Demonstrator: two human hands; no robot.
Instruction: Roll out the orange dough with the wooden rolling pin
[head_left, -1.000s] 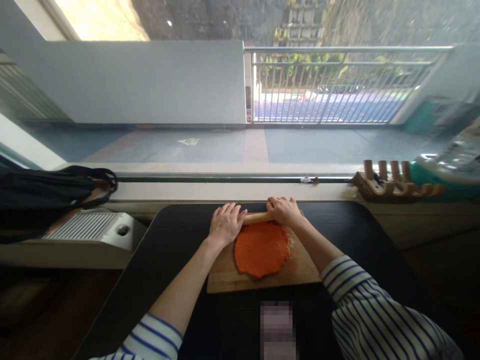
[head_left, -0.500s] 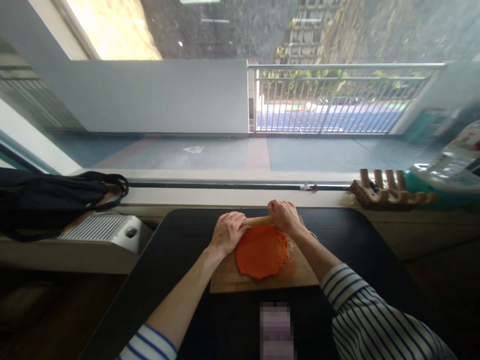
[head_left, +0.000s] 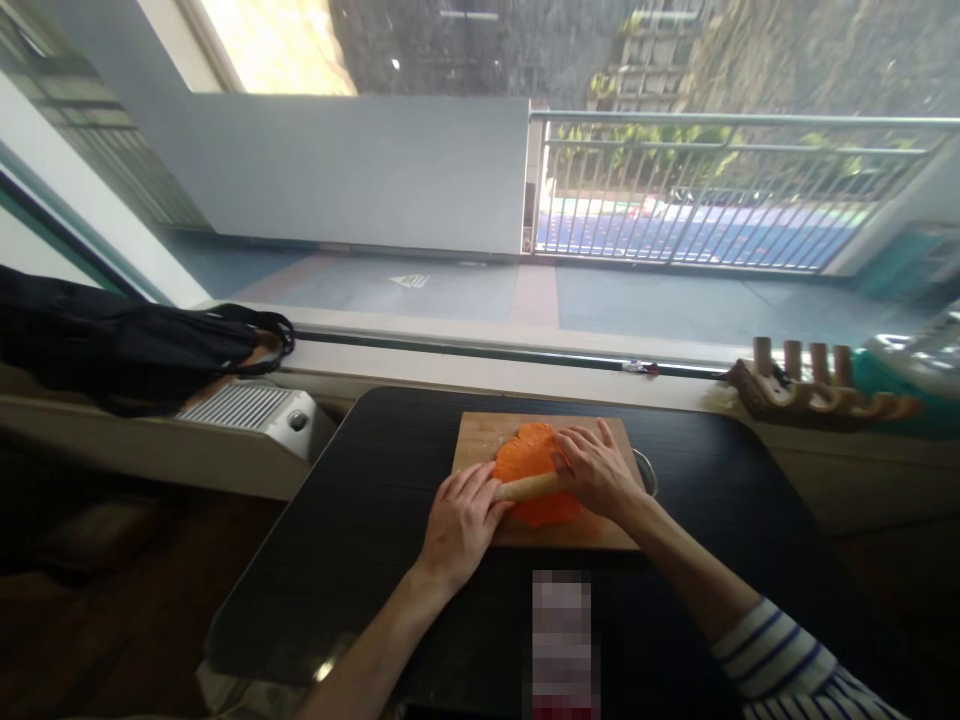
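Observation:
A flat round of orange dough (head_left: 531,455) lies on a wooden cutting board (head_left: 474,440) on a black table (head_left: 375,520). A wooden rolling pin (head_left: 529,487) lies across the near part of the dough. My left hand (head_left: 461,522) rests palm-down on the pin's left end, fingers stretched out. On the pin's right end presses my right hand (head_left: 596,470), its fingers also spread flat. Most of the pin is hidden under both palms.
A black bag (head_left: 127,345) lies on the sill at the left, above a white heater (head_left: 251,410). A wooden rack (head_left: 814,385) stands on the sill at the right. A window with a balcony railing (head_left: 720,190) lies beyond the table.
Both hands have drawn the rolling pin from the dough's far edge toward me, onto its near part. The camera has tilted and shifted, so the board sits lower in view.

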